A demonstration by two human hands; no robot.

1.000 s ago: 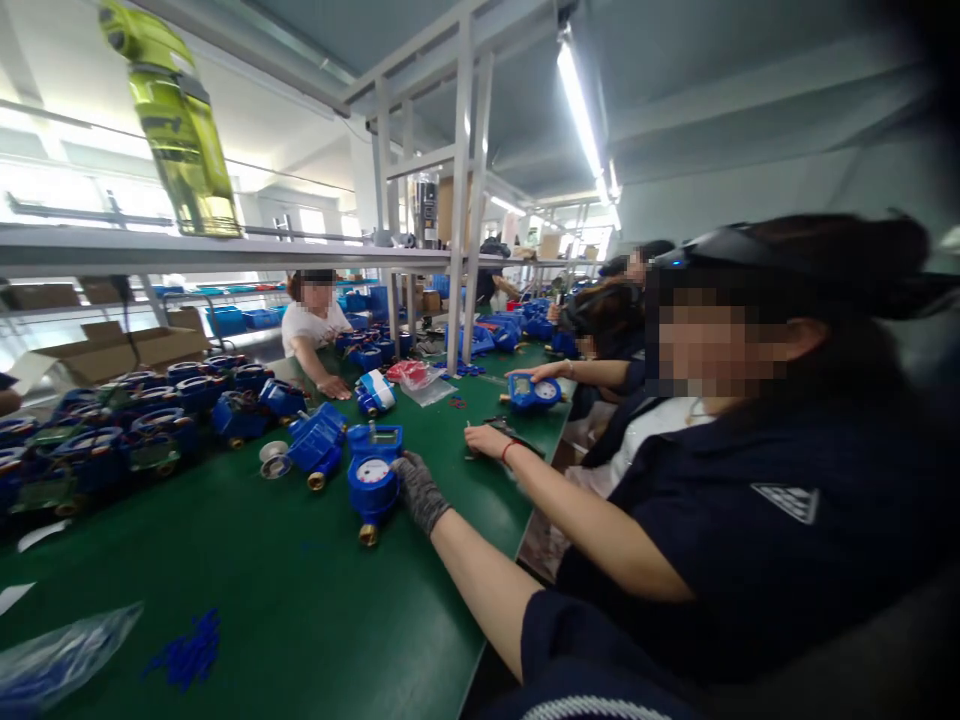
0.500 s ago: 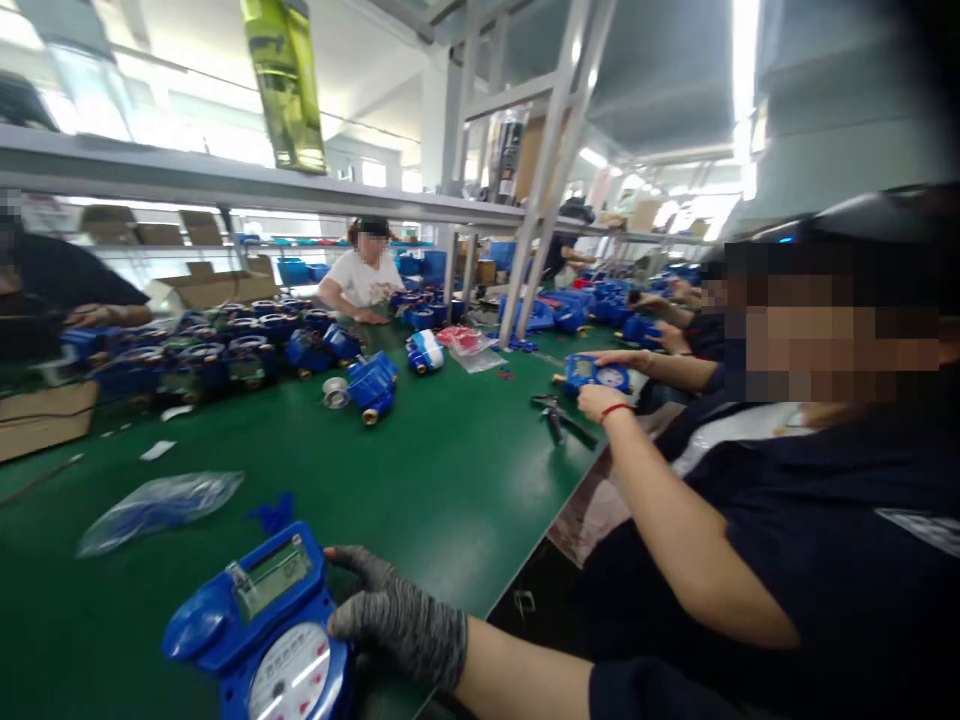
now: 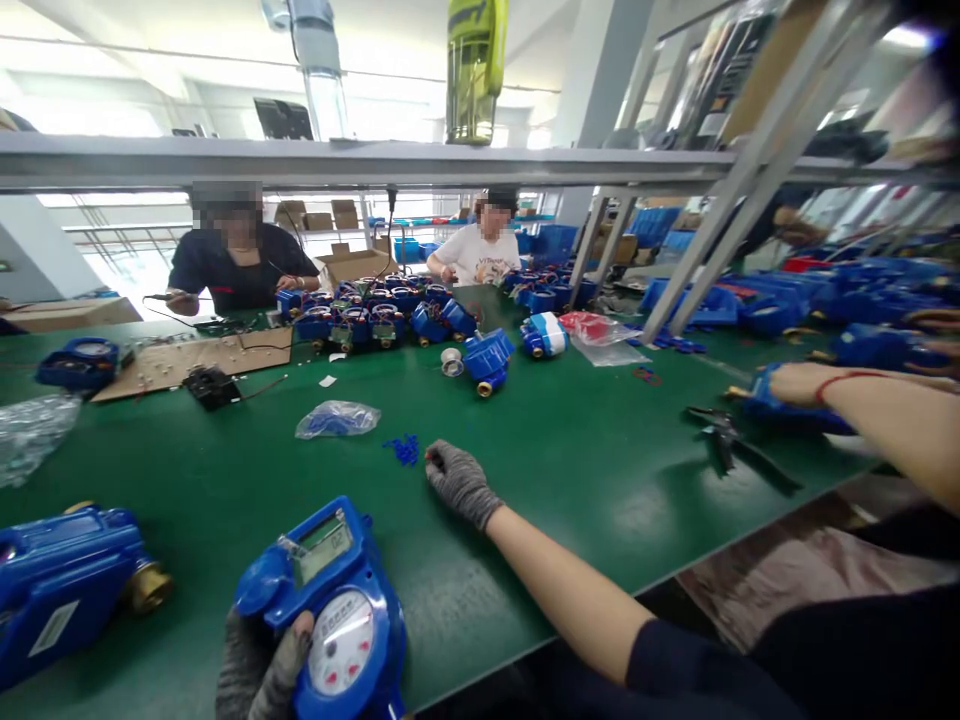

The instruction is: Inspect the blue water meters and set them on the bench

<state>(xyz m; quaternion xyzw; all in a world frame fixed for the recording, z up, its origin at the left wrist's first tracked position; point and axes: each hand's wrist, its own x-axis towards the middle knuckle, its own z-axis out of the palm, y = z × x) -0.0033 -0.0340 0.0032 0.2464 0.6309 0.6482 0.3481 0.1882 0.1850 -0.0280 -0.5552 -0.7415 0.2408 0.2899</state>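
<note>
A blue water meter with a small display and a round white dial is tilted up at the bottom of the view. My left hand, in a grey fingerless-tip glove, grips its left side, thumb near the dial. Farther out over the green table, my gloved right hand has its fingers curled together beside a small heap of blue plastic pieces. Whatever its fingertips hold, if anything, is too small to make out. Just behind the heap lies a clear plastic bag with blue pieces inside.
Another blue meter lies at the left edge. Black pliers rest to the right, near a co-worker's arm. Several meters crowd the far side before two seated people. A shelf spans overhead, with slanted metal posts.
My right hand has left the meter's side and moved out to the small blue pieces. My left hand now shows, holding the meter. The view has turned left.
</note>
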